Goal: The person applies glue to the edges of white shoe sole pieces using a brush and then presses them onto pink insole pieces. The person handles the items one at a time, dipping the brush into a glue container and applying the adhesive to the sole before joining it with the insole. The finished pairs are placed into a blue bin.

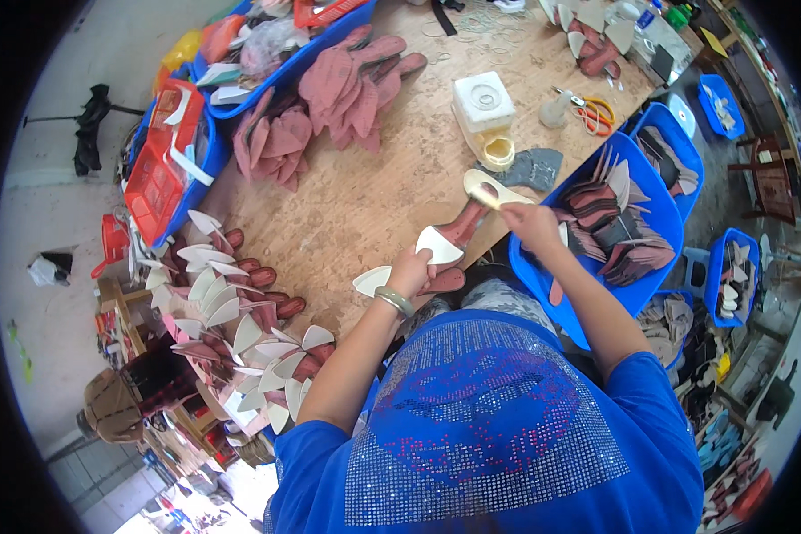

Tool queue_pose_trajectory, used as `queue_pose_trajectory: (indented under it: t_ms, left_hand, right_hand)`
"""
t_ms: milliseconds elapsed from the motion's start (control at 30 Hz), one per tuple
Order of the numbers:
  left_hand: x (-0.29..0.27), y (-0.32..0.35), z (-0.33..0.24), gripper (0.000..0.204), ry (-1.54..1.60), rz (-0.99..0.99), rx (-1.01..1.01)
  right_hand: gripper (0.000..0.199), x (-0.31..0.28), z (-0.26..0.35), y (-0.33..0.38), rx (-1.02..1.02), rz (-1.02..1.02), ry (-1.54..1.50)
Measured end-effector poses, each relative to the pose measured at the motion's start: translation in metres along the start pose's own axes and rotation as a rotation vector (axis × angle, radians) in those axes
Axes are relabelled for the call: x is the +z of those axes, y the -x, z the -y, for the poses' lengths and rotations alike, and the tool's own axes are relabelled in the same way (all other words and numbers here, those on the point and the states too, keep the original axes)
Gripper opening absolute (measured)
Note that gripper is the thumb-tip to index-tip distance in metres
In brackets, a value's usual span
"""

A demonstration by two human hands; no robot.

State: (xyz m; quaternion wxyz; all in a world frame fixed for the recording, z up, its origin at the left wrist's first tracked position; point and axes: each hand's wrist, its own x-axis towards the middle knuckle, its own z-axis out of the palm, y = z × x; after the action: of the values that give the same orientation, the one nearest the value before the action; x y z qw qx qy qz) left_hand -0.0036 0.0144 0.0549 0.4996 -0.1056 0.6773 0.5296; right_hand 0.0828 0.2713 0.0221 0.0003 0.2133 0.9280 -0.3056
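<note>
My left hand [411, 272] is closed on a dark red shoe insole [462, 226] with a white pointed piece [439, 244] across it, at the table's near edge. A second white pointed piece [371, 281] and a red heel end [446, 280] show beside that hand. My right hand [530, 224] is closed at the insole's far end, its fingertips against a pale cream piece [498, 190]. Motion blur and the fingers hide what exactly they grip. Just beyond stands an open cream-rimmed pot [497, 153], with a dark grey scrap [534, 167] next to it.
Red insoles [343, 93] are heaped on the table [400, 169]. Insoles with white pieces [227, 294] line its left side. A blue bin [663, 240] of stacked insoles stands at my right. A white block [483, 100] and orange-handled scissors [595, 116] lie farther back.
</note>
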Motion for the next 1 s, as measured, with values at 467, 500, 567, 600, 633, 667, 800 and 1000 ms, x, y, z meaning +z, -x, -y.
queue_pose_trajectory:
  t_ms: [467, 500, 567, 600, 633, 667, 800, 1000]
  left_hand:
    - [-0.081, 0.091, -0.021, 0.014, 0.272, -0.143, 0.105]
    - [-0.085, 0.096, -0.020, 0.014, 0.292, -0.161, 0.113]
    - [-0.094, 0.101, -0.016, 0.014, 0.356, -0.187, 0.133]
    - [-0.098, 0.101, -0.013, 0.015, 0.388, -0.197, 0.144]
    - [-0.103, 0.101, -0.009, 0.015, 0.412, -0.209, 0.164]
    - [-0.108, 0.100, -0.006, 0.016, 0.435, -0.221, 0.185]
    - [-0.118, 0.092, -0.001, 0.018, 0.427, -0.279, 0.178]
    - [-0.151, 0.075, -0.017, 0.026, -0.084, -0.642, 0.513]
  right_hand:
    - [0.019, -0.015, 0.097, -0.055, -0.358, -0.080, -0.185]
    - [0.018, -0.018, 0.104, -0.064, -0.331, -0.069, -0.142]
    - [0.018, -0.017, 0.114, -0.075, -0.337, -0.032, -0.180]
    - [0.018, -0.016, 0.118, -0.079, -0.339, -0.013, -0.196]
    - [0.018, -0.014, 0.123, -0.080, -0.345, -0.001, -0.222]
    - [0.019, -0.012, 0.126, -0.079, -0.345, 0.029, -0.213]
    - [0.019, 0.012, 0.141, -0.054, -0.478, 0.198, -0.254]
    - [0.021, 0.014, 0.172, -0.035, -0.256, 0.477, -0.526]
